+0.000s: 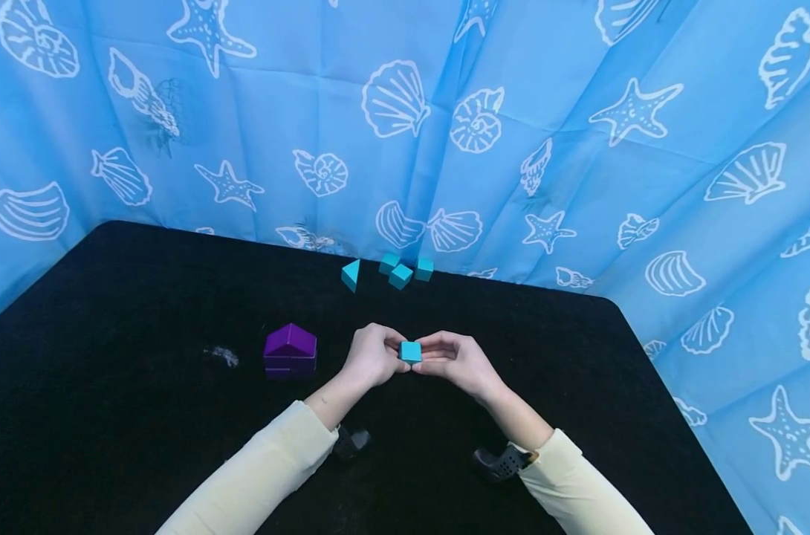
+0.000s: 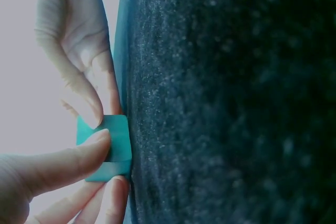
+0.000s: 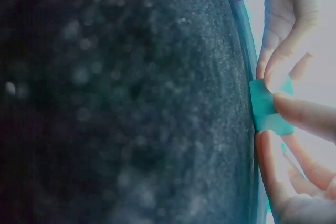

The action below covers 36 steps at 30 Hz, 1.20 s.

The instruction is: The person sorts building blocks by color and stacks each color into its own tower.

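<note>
Between both hands, low over the black tabletop or on it, is a small teal block (image 1: pixel 410 352). My left hand (image 1: pixel 371 357) pinches its left side with thumb and fingers, and my right hand (image 1: pixel 460 362) pinches the right side. In the left wrist view the teal block (image 2: pixel 119 142) shows a lighter band at one end; whether it is one piece or two pressed together I cannot tell. The right wrist view shows thumbs and fingertips covering part of the teal block (image 3: pixel 262 98).
Left of the hands stands a purple house-shaped stack of blocks (image 1: pixel 290 345) with a peaked top. Farther back lie a teal triangular block (image 1: pixel 351 274) and several teal cubes (image 1: pixel 400 277). A blue shell-patterned curtain (image 1: pixel 338 111) hangs behind the black table (image 1: pixel 144 312).
</note>
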{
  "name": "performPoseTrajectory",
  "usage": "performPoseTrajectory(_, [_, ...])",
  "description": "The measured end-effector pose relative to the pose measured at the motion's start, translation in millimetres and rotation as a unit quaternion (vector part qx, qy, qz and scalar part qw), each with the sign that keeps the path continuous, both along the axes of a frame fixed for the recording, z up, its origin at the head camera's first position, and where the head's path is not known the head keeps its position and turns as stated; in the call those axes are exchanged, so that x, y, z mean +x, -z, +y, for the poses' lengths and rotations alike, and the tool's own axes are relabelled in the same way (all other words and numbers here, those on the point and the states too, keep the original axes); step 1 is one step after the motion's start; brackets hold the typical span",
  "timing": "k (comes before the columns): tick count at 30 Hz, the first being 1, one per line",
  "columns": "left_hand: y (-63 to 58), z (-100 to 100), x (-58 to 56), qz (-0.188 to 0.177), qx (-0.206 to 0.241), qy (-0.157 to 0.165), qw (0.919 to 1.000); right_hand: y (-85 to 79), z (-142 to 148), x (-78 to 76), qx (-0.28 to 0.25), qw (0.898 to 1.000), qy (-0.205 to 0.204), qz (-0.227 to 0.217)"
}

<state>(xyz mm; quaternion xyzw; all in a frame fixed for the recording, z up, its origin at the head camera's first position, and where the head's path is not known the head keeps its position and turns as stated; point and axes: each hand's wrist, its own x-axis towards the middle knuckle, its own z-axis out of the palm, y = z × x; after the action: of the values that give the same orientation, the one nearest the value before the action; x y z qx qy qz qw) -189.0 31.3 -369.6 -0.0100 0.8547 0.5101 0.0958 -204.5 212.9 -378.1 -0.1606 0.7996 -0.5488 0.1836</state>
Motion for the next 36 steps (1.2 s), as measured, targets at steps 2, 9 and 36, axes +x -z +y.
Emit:
performPoseTrajectory(2, [0.8,0,-0.1,0.001,0.003,-0.001,1.0000,-0.4,0,-0.6,0.002,1.000,-0.004,-0.001])
performPoseTrajectory(9, [1.5,-3,-1.2,-0.004,0.011,0.000,0.9999,-5.6,-4,-12.0,0.032,0.999,0.005,-0.002])
performPoseTrajectory(36, [7.9,-2,-0.6,0.006,0.016,-0.003,0.9999,-0.8,-42,-87.6,0.064,0.975,0.194,0.085])
